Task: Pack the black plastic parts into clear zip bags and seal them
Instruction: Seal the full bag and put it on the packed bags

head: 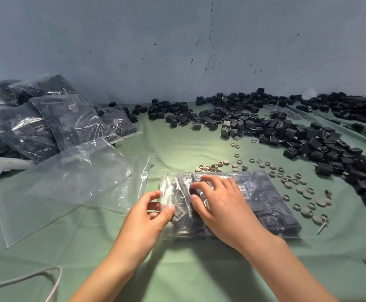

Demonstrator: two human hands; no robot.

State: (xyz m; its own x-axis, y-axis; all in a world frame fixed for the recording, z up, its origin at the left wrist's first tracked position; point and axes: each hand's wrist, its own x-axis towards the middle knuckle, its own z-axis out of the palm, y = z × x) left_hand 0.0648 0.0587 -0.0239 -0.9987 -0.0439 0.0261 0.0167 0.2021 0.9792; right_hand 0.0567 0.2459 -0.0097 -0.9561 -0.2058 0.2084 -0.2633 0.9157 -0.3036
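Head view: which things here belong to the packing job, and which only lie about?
Job: filled bag, left hand pinching its mouth, right hand pressing it; empty zip bags; loose black parts; packed bags.
Lying about: grey caps; screw; grey cable; white object.

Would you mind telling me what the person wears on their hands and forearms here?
Nothing is worn: the left hand and the right hand are bare, with no gloves, rings or watch, and both forearms are uncovered down to the picture's edge, no sleeve in view.
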